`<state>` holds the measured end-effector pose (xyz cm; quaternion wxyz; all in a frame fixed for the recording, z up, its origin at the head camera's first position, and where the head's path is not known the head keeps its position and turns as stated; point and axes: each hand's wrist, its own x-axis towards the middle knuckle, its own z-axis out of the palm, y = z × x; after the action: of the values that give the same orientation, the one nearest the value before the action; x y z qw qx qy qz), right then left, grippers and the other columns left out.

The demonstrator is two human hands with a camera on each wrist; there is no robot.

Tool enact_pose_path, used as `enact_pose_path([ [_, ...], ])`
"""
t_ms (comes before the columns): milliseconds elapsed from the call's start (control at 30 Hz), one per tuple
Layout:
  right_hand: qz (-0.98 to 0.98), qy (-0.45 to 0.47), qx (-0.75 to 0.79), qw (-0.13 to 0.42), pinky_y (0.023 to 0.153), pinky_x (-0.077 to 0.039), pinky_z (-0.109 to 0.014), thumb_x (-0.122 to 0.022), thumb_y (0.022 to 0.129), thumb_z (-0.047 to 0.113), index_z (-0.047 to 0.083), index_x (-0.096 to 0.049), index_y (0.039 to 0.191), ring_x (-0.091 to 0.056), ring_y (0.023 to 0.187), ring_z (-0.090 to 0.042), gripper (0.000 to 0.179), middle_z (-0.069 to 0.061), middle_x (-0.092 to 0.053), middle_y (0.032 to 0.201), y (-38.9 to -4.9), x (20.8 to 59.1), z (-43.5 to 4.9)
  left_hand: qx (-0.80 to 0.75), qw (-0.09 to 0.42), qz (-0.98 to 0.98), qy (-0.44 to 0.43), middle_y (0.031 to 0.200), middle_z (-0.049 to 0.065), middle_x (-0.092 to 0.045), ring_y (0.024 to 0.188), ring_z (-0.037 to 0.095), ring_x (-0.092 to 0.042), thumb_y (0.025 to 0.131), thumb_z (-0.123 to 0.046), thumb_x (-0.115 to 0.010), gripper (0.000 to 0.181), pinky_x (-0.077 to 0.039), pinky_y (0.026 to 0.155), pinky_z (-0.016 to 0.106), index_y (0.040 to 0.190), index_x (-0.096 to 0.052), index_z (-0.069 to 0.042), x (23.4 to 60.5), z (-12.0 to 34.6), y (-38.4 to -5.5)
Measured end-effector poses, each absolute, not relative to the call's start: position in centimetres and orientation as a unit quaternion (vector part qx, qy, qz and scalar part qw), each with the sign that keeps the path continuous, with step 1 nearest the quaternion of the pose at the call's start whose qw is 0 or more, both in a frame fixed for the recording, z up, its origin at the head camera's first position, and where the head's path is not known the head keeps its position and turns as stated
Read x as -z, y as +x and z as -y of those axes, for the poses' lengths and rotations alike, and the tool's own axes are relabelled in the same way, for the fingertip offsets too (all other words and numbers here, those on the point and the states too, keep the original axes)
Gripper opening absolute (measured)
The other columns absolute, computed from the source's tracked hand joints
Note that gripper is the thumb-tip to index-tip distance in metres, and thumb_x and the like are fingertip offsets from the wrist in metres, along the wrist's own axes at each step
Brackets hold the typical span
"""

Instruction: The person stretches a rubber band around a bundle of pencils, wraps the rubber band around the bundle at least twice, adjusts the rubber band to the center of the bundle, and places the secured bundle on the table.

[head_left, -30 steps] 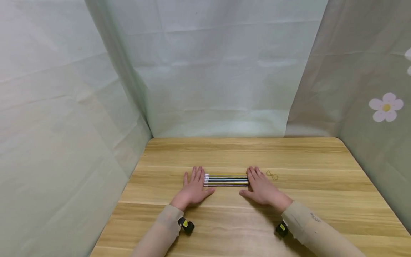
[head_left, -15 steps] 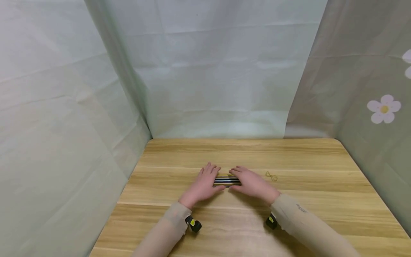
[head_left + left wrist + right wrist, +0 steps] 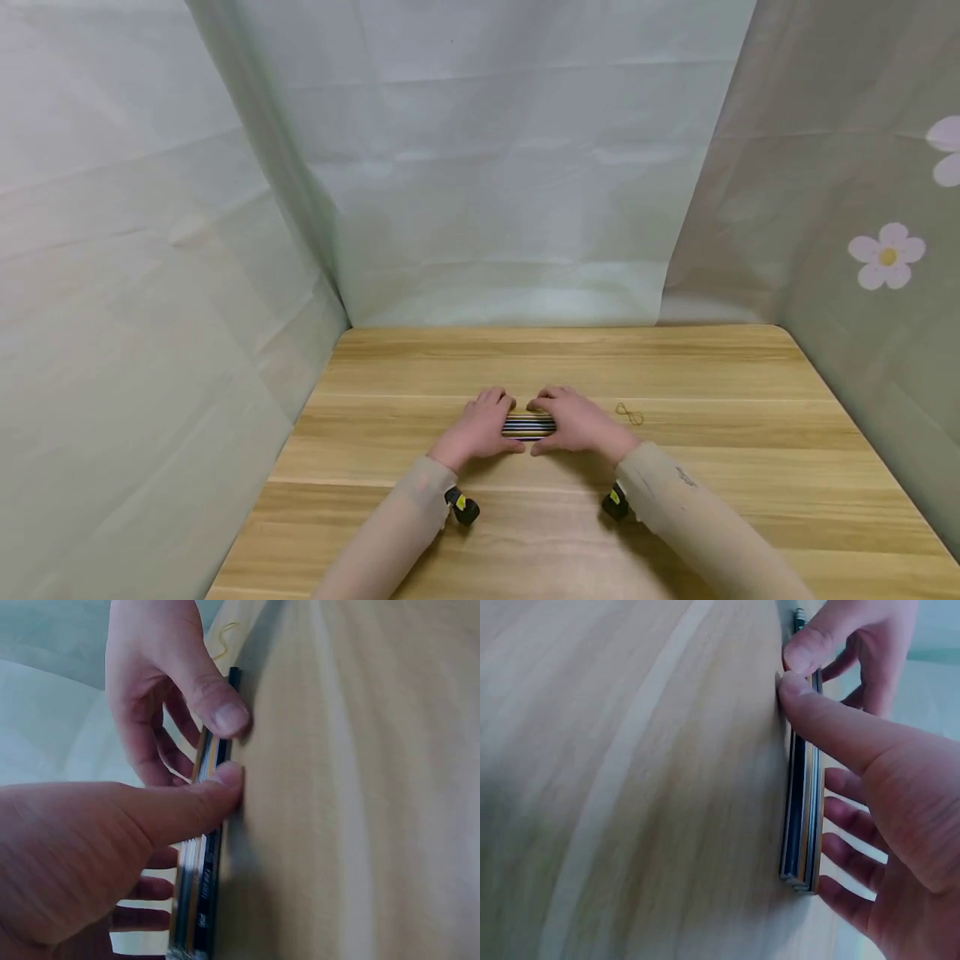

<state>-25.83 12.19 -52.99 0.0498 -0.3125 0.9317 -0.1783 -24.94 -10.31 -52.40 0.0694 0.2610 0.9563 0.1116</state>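
A flat row of pencils (image 3: 528, 427), dark, yellow and pale, lies side by side on the table between my two hands. My left hand (image 3: 483, 427) grips the row's left part, thumb on the near side and fingers curled along the far side. From the right, my right hand (image 3: 577, 422) holds the row the same way, its thumb close to the left thumb. In the left wrist view, dark pencils (image 3: 202, 907) with printed lettering show below the left thumb. Even blunt ends of the pencils (image 3: 801, 881) show in the right wrist view. Palms hide the outer parts from the head view.
A thin yellow rubber band (image 3: 629, 414), twisted into a loop, lies on the wooden table (image 3: 675, 358) just right of my right hand. Pale cloth walls (image 3: 487, 208) stand behind the table and at both sides. A small black camera sits on each wrist.
Both hands have slid inward along the pencils from the outer ends, covering more of the row. Fingers that lay flat and spread now curl round the row. The rubber band stays put.
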Motion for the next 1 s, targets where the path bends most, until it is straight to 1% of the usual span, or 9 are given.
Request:
enact_pose_path([
  [233, -0.937, -0.293, 0.186, 0.048, 0.107, -0.047, -0.052, -0.096, 0.077, 0.048, 0.011, -0.07, 0.131, -0.057, 0.124, -0.037, 0.07, -0.011, -0.064, 0.131, -25.8, 52.7, -11.2, -0.092, 0.083, -0.961, 0.247, 0.146, 0.012, -0.051, 0.136, 0.033, -0.047, 0.085, -0.057, -0.087, 0.083, -0.048, 0.105, 0.054, 0.143, -0.056, -0.006, 52.0, 9.9, -25.4],
  [467, -0.95, -0.256, 0.174, 0.043, 0.103, -0.049, -0.049, -0.101, 0.072, 0.041, 0.009, -0.071, 0.126, -0.058, 0.119, -0.037, 0.07, -0.011, -0.065, 0.128, -25.3, 52.4, -10.3, -0.095, 0.074, -0.963, 0.24, 0.139, 0.01, -0.052, 0.128, 0.03, -0.048, 0.082, -0.057, -0.09, 0.083, -0.049, 0.101, 0.052, 0.14, -0.057, -0.007, 52.5, 9.7, -25.4],
  [600, -0.955, -0.23, 0.182, 0.038, 0.102, -0.05, -0.051, -0.103, 0.068, 0.04, 0.01, -0.071, 0.124, -0.058, 0.12, -0.038, 0.071, -0.01, -0.065, 0.127, -25.1, 52.6, -10.3, -0.107, 0.068, -0.963, 0.238, 0.14, 0.011, -0.053, 0.13, 0.031, -0.048, 0.083, -0.055, -0.09, 0.082, -0.048, 0.102, 0.052, 0.14, -0.057, -0.007, 52.8, 9.6, -25.1],
  [800, -0.956, -0.221, 0.191, 0.035, 0.107, -0.047, -0.052, -0.102, 0.069, 0.04, 0.013, -0.072, 0.127, -0.057, 0.126, -0.039, 0.071, -0.01, -0.065, 0.133, -25.1, 53.0, -10.4, -0.121, 0.054, -0.964, 0.229, 0.14, 0.012, -0.052, 0.131, 0.032, -0.046, 0.083, -0.053, -0.09, 0.079, -0.046, 0.103, 0.054, 0.137, -0.056, -0.007, 53.6, 9.7, -25.2],
  [1000, -0.956, -0.231, 0.181, 0.028, 0.103, -0.049, -0.052, -0.1, 0.072, 0.042, 0.015, -0.071, 0.129, -0.058, 0.124, -0.036, 0.069, -0.008, -0.065, 0.132, -25.3, 53.2, -10.4, -0.125, 0.055, -0.965, 0.224, 0.14, 0.012, -0.053, 0.132, 0.033, -0.046, 0.082, -0.051, -0.091, 0.079, -0.045, 0.104, 0.055, 0.137, -0.057, -0.006, 53.5, 9.7, -25.3],
])
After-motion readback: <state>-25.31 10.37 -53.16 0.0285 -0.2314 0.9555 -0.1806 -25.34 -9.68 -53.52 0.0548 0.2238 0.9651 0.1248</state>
